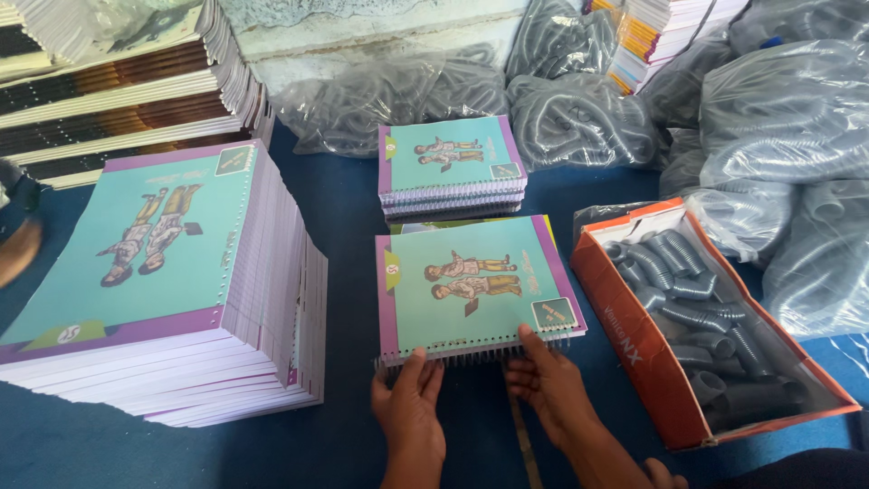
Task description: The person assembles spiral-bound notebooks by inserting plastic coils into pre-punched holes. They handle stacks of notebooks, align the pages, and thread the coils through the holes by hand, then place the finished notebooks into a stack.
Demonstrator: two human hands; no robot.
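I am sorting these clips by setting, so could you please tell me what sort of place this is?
Probably a small notebook-binding workshop. A tall stack of unbound notebooks sits on the blue table, an orange box holds grey spiral coils, and both hands work a coil along a notebook's edge.

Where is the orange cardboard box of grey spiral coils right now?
In the head view, the orange cardboard box lies on the blue table at the right, just right of the teal notebook that both hands touch, with bagged coils behind it.
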